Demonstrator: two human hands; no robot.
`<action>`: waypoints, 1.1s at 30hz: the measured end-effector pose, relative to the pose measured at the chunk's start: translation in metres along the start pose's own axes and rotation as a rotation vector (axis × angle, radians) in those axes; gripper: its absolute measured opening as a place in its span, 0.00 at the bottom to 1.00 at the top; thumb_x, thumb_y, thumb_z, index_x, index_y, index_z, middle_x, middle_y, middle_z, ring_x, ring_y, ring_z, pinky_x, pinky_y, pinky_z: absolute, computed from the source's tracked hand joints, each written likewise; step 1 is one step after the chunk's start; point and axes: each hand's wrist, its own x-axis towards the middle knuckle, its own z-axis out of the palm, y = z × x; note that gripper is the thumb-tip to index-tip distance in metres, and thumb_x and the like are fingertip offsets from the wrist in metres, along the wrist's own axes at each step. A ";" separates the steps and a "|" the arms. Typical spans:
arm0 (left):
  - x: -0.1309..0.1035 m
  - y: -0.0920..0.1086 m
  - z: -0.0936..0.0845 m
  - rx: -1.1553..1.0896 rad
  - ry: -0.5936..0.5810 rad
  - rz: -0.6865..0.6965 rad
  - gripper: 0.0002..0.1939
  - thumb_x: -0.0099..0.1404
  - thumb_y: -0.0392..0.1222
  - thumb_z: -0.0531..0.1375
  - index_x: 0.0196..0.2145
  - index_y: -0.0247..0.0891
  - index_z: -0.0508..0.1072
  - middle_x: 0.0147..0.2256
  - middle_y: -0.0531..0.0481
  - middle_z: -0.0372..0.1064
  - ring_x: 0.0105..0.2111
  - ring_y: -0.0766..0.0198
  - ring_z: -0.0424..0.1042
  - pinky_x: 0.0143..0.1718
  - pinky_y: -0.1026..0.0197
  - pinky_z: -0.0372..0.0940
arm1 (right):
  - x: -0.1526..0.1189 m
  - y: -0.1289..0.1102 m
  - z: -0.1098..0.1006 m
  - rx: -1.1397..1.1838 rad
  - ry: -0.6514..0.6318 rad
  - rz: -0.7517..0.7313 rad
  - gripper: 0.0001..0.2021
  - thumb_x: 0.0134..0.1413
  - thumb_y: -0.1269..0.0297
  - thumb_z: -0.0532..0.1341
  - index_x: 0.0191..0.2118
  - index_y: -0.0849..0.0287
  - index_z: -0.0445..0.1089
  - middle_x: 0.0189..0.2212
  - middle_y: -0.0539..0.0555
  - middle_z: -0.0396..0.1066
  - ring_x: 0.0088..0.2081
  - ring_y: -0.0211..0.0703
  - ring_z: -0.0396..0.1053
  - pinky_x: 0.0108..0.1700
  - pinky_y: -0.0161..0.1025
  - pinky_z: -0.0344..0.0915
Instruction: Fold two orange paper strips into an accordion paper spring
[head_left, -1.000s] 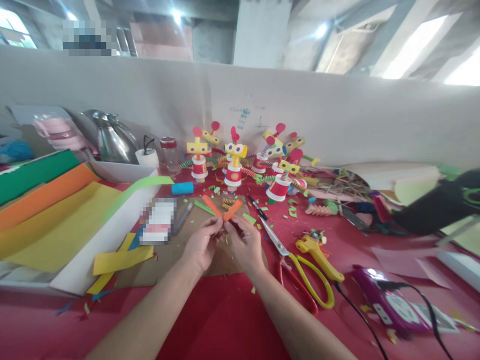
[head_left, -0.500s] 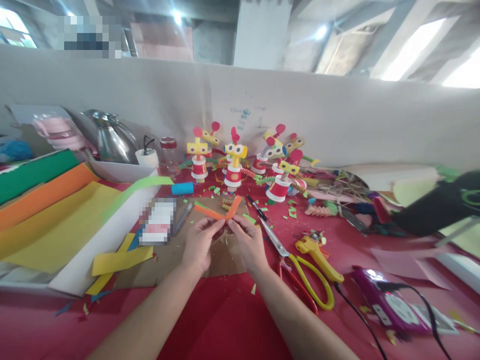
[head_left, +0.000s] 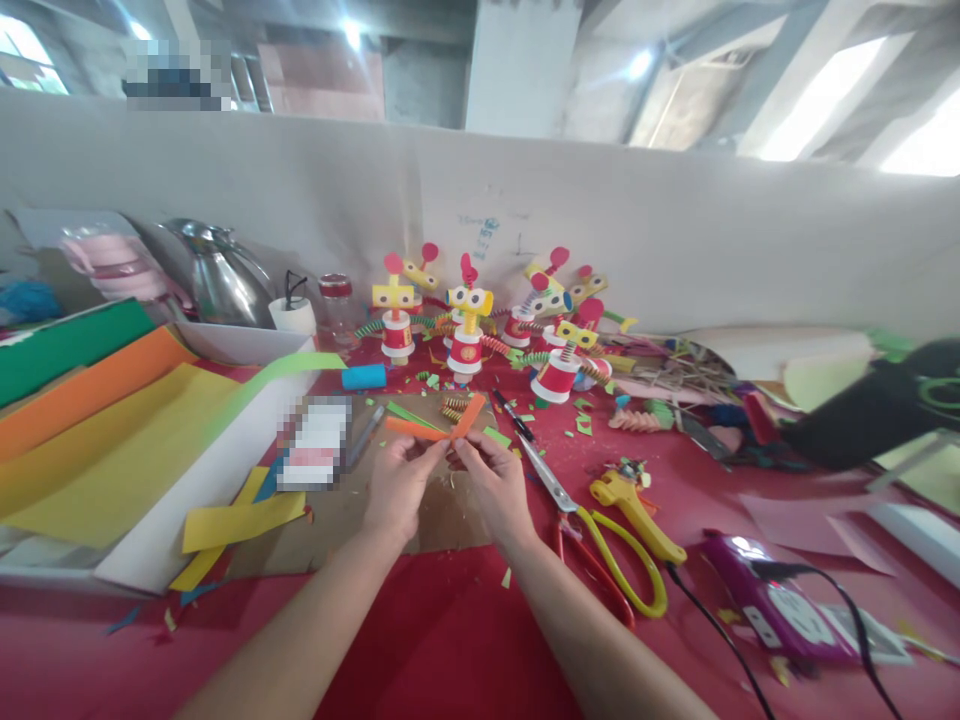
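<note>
Both hands pinch an orange paper strip (head_left: 469,414) over a piece of brown cardboard (head_left: 330,535). My left hand (head_left: 397,488) grips it near the bend, and one end of the strip points left. My right hand (head_left: 491,485) has its thumb and fingers closed at the same spot, with the other end sticking up and away. Just beyond lie a coiled, folded paper spring (head_left: 453,408) and a thin green strip (head_left: 411,416). Fingertips partly cover the bend in the orange strip.
Paper-cup figures (head_left: 466,350) stand at the back. Right of my hands lie scissors (head_left: 555,480), a black pen (head_left: 514,414) and a yellow glue gun (head_left: 637,515). On the left are a white box (head_left: 202,460) of coloured paper, yellow strips (head_left: 244,522) and a blue paper roll (head_left: 364,377).
The left end of the orange strip has swung slightly lower, showing more of the green strip behind it. Both hands stay in nearly the same place.
</note>
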 end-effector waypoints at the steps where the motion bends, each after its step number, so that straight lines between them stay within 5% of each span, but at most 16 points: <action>1: 0.000 0.001 0.001 -0.004 -0.011 0.019 0.11 0.48 0.43 0.68 0.29 0.35 0.75 0.26 0.51 0.73 0.28 0.66 0.69 0.34 0.63 0.62 | 0.000 0.000 0.000 0.006 0.001 0.004 0.07 0.50 0.63 0.62 0.34 0.59 0.74 0.27 0.50 0.72 0.28 0.37 0.68 0.34 0.35 0.67; 13: -0.004 0.009 0.004 -0.086 -0.076 0.065 0.15 0.48 0.40 0.68 0.36 0.37 0.72 0.31 0.49 0.75 0.32 0.62 0.73 0.38 0.60 0.65 | -0.001 0.002 0.001 -0.041 -0.035 -0.028 0.09 0.54 0.59 0.60 0.35 0.58 0.72 0.31 0.52 0.73 0.34 0.42 0.72 0.39 0.39 0.70; 20: -0.001 0.003 0.000 -0.098 -0.211 -0.116 0.13 0.50 0.45 0.67 0.32 0.35 0.77 0.30 0.47 0.75 0.33 0.60 0.72 0.41 0.58 0.64 | -0.003 -0.001 0.002 -0.028 -0.018 -0.074 0.09 0.55 0.60 0.59 0.36 0.59 0.71 0.32 0.52 0.73 0.33 0.40 0.69 0.39 0.38 0.68; 26: 0.004 0.004 -0.006 0.119 -0.161 0.034 0.07 0.50 0.44 0.66 0.24 0.39 0.78 0.28 0.49 0.74 0.32 0.59 0.70 0.38 0.60 0.62 | -0.002 -0.003 -0.001 -0.051 -0.044 -0.026 0.08 0.52 0.60 0.61 0.30 0.59 0.71 0.26 0.50 0.69 0.28 0.38 0.66 0.32 0.35 0.66; 33: 0.003 0.007 -0.005 0.145 -0.196 0.071 0.08 0.52 0.44 0.65 0.31 0.39 0.77 0.29 0.49 0.74 0.33 0.57 0.71 0.39 0.59 0.61 | 0.003 0.005 -0.007 -0.173 -0.013 -0.098 0.08 0.50 0.59 0.63 0.33 0.56 0.75 0.34 0.53 0.70 0.37 0.43 0.67 0.35 0.35 0.65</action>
